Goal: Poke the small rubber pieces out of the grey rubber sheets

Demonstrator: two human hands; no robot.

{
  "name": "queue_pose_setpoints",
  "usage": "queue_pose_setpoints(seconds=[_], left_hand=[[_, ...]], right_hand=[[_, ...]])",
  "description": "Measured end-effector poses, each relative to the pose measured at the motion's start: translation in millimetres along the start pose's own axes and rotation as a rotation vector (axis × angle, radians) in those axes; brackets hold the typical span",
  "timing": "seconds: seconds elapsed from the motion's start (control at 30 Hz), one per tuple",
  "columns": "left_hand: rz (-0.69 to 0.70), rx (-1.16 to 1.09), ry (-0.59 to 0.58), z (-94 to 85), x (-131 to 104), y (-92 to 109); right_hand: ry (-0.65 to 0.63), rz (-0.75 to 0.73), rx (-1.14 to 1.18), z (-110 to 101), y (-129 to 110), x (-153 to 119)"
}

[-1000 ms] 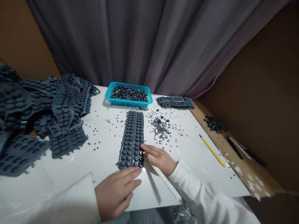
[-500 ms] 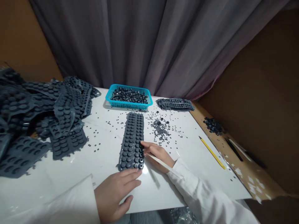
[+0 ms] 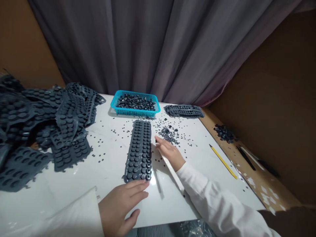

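A dark grey rubber sheet [image 3: 139, 148] with rows of round knobs lies lengthwise on the white table. Several knobs at its near right edge show small holes. My left hand [image 3: 122, 205] rests at the sheet's near end, fingers apart, fingertips touching the edge. Just right of the sheet, my right hand [image 3: 170, 153] is closed on a thin white stick [image 3: 172, 172], whose dark tip shows near the fingertips. Small dark discs [image 3: 168, 134] are scattered beyond that hand.
A blue basket [image 3: 135, 112] of small black parts stands at the back. Knobbed sheets [image 3: 69, 112] are heaped at left; a stack [image 3: 184, 111] lies back right. A yellow craft knife [image 3: 223, 161] is at right, with a dark pile [image 3: 224, 133] beyond.
My right hand has moved off the sheet, to the right and slightly away from me, and the stick has swung steeper. My left hand has barely moved.
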State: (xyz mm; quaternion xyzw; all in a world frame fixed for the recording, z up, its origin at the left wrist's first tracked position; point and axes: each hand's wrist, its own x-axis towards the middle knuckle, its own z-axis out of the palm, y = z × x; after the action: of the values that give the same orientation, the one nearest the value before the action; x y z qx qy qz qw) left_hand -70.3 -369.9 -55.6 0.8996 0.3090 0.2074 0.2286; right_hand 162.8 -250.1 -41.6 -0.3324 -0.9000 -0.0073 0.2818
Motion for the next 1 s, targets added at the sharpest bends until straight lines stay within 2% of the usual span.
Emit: queue_pose_setpoints(seconds=[0.13,0.23,0.3,0.47,0.57,0.67,0.73,0.87,1.0], left_hand=[[0.003,-0.002,0.006,1.1,0,-1],[0.007,-0.003,-0.001,1.0,0,-1],[0.007,-0.004,-0.011,0.5,0,-1],[-0.012,0.020,-0.019,-0.7,0,0],[-0.011,0.027,-0.015,-1.7,0,1],[-0.005,0.016,-0.013,-2.6,1,1],[-0.004,0.014,-0.012,-2.8,1,1],[-0.008,0.023,-0.015,-2.4,2,1],[-0.013,0.015,-0.020,-1.9,1,1]], right_hand=[[-0.074,-0.021,0.151,6,-13,-5],[-0.093,-0.009,0.164,13,-18,-10],[-0.109,-0.018,0.125,16,-17,-13],[-0.170,-0.163,-0.095,15,-6,-8],[-0.116,-0.134,-0.164,7,8,2],[-0.025,0.037,-0.084,-1,18,10],[-0.020,0.116,0.045,-3,18,10],[-0.087,0.079,0.312,5,6,5],[-0.119,0.045,0.283,16,1,2]])
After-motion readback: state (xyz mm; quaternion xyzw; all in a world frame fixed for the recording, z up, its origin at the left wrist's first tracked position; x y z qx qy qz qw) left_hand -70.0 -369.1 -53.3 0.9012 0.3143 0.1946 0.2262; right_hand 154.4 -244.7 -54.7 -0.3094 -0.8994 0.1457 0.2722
